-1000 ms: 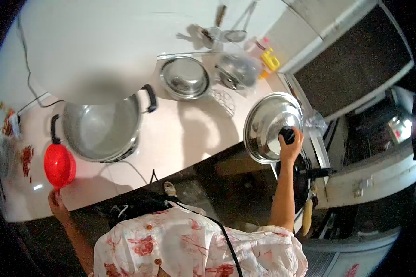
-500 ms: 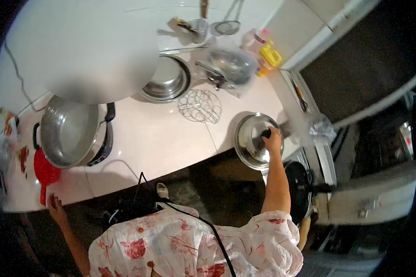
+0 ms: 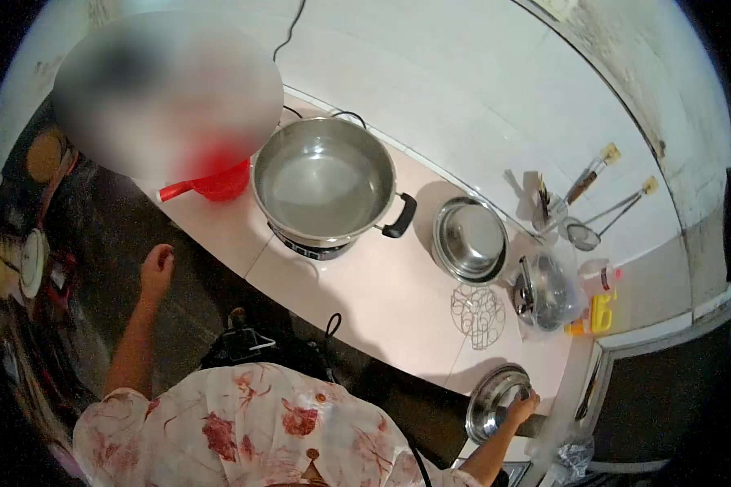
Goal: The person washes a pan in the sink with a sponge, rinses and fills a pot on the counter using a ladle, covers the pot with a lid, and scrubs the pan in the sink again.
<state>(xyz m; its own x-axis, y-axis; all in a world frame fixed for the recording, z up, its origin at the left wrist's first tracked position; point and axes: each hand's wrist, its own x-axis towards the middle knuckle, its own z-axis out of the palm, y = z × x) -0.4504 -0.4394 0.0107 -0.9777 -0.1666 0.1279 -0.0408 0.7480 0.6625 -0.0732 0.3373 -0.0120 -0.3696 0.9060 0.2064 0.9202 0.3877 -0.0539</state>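
At the counter's right front edge my right hand has its fingers round the knob of a round steel lid. The lid lies low over the counter; whether it rests there I cannot tell. My left hand hangs off the front edge with its fingers curled, touching nothing that I can see. Nearest to it is a red ladle or scoop, partly hidden by a blurred patch. A large steel pot with a black handle stands on a dark cooker.
Beyond the pot are steel bowls, a wire rack and a plastic-wrapped pan. Yellow bottle and pink-capped bottle stand in the corner. A strainer hangs on the wall. A cable lies near the front edge.
The view has swung left, so the pot sits nearer the middle. My right hand has lowered the lid towards the counter. My left hand is now farther from the red scoop.
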